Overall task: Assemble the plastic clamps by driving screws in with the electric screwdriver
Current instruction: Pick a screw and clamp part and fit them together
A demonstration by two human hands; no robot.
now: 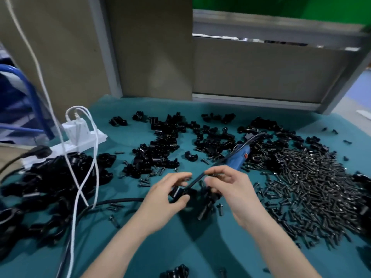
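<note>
Two hands at a teal-cloth desk (pixel 180 247). Left hand (pixel 170 199): fingers pinch a glossy black clamp half (pixel 176 192). Right hand (pixel 232 189): fingers curl round a second clamp piece (pixel 208 197). Slender dark screws (pixel 311 187) heaped rightward.

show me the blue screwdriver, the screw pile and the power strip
blue screwdriver (pixel 239 159): head view, on its blue body
screw pile (pixel 305 177): head view, middle of the heap
power strip (pixel 102 136): head view, bare white far end

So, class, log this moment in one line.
left hand: grips clamp half | right hand: grips second clamp half | screwdriver: body not held
</note>
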